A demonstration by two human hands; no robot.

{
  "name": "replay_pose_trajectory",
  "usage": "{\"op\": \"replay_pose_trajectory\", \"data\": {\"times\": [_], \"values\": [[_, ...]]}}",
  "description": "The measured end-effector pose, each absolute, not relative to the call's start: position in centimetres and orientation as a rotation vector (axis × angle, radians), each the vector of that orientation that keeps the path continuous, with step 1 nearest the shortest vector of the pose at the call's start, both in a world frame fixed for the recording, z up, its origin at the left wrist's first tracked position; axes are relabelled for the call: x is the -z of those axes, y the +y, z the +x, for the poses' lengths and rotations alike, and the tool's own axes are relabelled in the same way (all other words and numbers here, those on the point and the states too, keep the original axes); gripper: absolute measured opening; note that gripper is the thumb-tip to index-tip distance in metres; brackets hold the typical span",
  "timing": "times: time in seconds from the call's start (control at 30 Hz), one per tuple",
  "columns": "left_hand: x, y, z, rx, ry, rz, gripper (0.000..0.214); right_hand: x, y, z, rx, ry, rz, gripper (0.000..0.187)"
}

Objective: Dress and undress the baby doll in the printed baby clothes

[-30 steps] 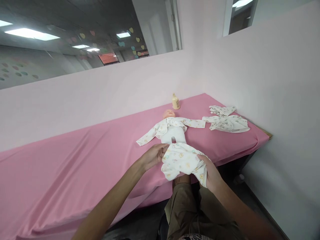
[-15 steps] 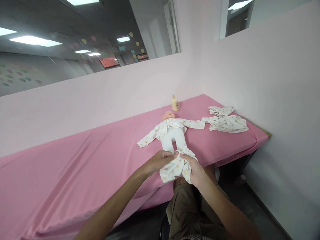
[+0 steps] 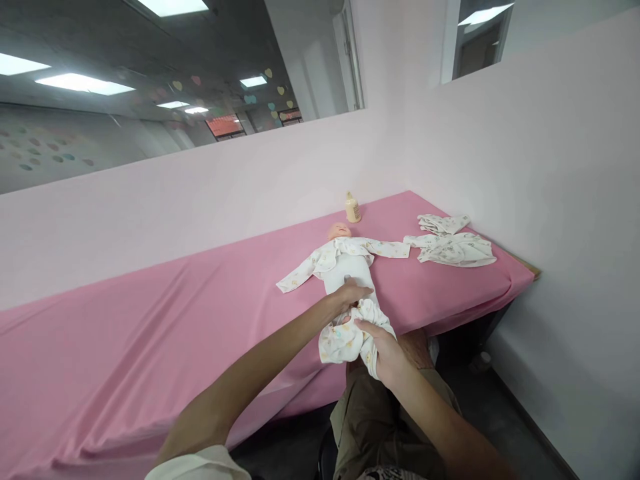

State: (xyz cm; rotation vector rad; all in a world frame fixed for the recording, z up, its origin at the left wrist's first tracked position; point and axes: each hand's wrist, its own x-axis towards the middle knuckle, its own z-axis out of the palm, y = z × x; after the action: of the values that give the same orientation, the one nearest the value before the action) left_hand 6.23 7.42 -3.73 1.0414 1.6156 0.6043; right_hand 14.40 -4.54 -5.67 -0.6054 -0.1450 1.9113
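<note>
A baby doll (image 3: 347,265) lies on its back on the pink-covered table, its head toward the wall. It wears a white patterned baby top (image 3: 325,259) with the sleeves spread; its lower body and legs are plain white. My left hand (image 3: 351,293) reaches over the doll's lower legs, fingers curled on the leg at the right; its fingertips are partly hidden. My right hand (image 3: 387,347) grips bunched white patterned baby pants (image 3: 343,343) at the doll's feet, thumb on top. One leg of the pants hangs toward my lap. The doll's feet are mostly hidden.
A cream pump bottle (image 3: 353,209) stands behind the doll's head. More folded patterned baby clothes (image 3: 457,249) lie at the right of the pink tablecloth (image 3: 225,300). Walls rise behind and on the right. My knees are under the table's front edge.
My left hand has let go of the pants and moved up and forward onto the doll's leg. My right hand keeps hold of the pants, slightly lower.
</note>
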Motion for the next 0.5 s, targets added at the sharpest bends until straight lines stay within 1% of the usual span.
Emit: {"op": "replay_pose_trajectory", "data": {"times": [0.07, 0.13, 0.23, 0.37, 0.5], "values": [[4.3, 7.7, 6.4, -0.638, 1.636, 1.014, 0.061, 5.5, -4.7, 14.5, -1.910, -0.162, -0.616, 0.050], [4.5, 7.8, 6.4, -0.707, 1.625, 0.998, 0.064, 5.3, -5.0, 14.6, -1.902, -0.173, -0.626, 0.050], [4.5, 7.8, 6.5, -0.829, 1.537, 0.962, 0.057, 5.3, -5.6, 14.8, -1.864, -0.198, -0.613, 0.048], [4.3, 7.6, 6.5, -0.954, 1.408, 0.921, 0.044, 5.9, -6.2, 15.1, -1.847, -0.285, -0.558, 0.038], [3.9, 7.5, 6.4, -1.021, 1.353, 0.907, 0.035, 6.5, -6.5, 15.2, -1.866, -0.342, -0.599, 0.028]]}}
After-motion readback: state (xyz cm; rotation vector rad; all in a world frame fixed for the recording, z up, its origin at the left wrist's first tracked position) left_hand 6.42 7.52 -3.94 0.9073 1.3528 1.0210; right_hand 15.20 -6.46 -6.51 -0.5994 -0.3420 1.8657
